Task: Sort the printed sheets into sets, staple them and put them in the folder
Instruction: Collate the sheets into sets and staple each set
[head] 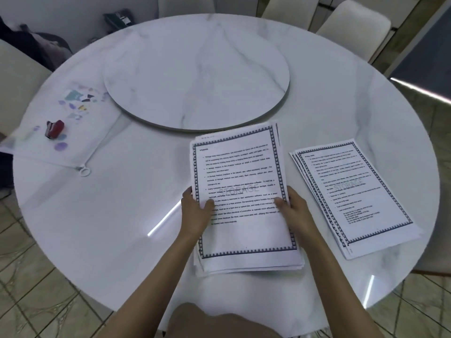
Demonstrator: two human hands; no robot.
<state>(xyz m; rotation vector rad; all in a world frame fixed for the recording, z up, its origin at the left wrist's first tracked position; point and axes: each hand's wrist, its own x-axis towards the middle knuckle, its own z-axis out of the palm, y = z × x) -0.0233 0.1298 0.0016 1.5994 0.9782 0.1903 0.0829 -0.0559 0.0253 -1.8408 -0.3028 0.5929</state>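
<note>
Round white marble-look table under both hands, grey veins, glare streaks. Raised round turntable of same marble look, beyond the hands, just past the far edge of the held stack. Translucent zip folder lies flat, well to the left of the left hand and further out, with pastel printed shapes and the zipper along its near edge. Main stack of sheets sits between the two hands on the table: white pages, dark patterned border, bulleted black text, faint grey "STORAGE" watermark mid-page, edges uneven and fanned at the bottom. Second pile of sheets just right of the right hand, apart from the main stack, same border and watermark, slightly fanned, angled. Left hand grips the stack's left edge, thumb on top of the page, fingers hidden beneath. Right hand grips the right edge the same way, thumb pressed on the top sheet. Red stapler rests on the folder, far left of the left hand. White zip ring at the folder's near corner.
</note>
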